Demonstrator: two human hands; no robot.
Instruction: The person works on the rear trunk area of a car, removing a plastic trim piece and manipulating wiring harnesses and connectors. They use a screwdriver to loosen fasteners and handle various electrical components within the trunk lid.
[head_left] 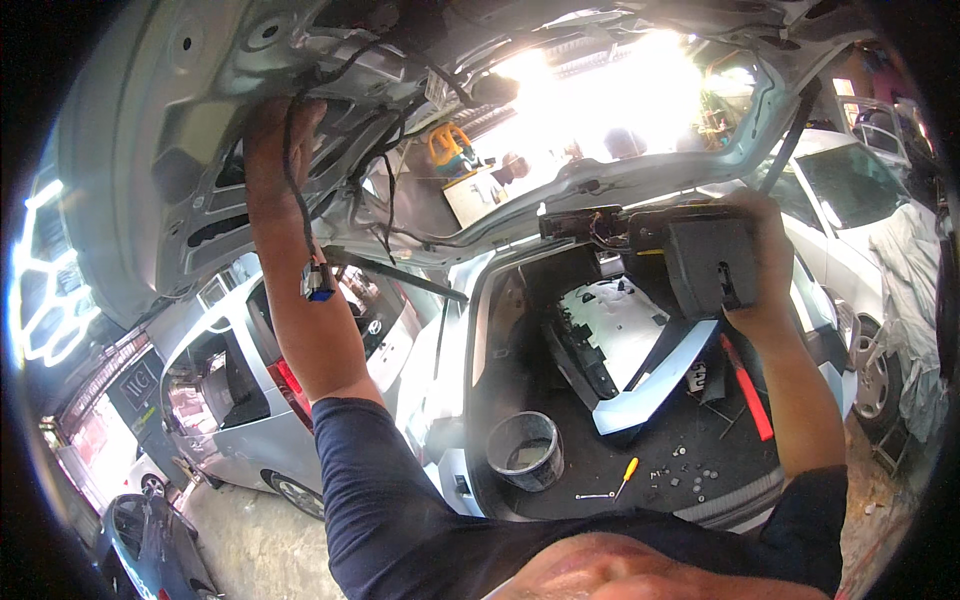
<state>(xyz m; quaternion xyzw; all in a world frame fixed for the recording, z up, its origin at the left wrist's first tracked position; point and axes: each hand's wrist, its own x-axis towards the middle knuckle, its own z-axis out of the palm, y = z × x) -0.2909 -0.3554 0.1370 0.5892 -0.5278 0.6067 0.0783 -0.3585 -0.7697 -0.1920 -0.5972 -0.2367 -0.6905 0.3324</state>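
My left hand (278, 135) reaches up against the inside of the raised tailgate (150, 170), next to an opening in its metal. Its fingers are mostly hidden in shadow. A black wiring harness (292, 170) hangs across that wrist, and its connector (318, 280) dangles in front of my forearm. On the right, my right hand (768, 250) is closed around a long dark car part (590, 228) with wires at its left end and a grey boxy section (695, 265). This part is held level below the tailgate's window opening, above the boot.
In the boot (600, 490) lie a trim panel (610, 330), a pale blue-white strip (655, 385), a red-handled tool (745, 390), a yellow screwdriver (627, 472), a wrench (595, 496) and several small fasteners (680, 475). A black bucket (525, 452) stands at its left. Cars are parked on both sides.
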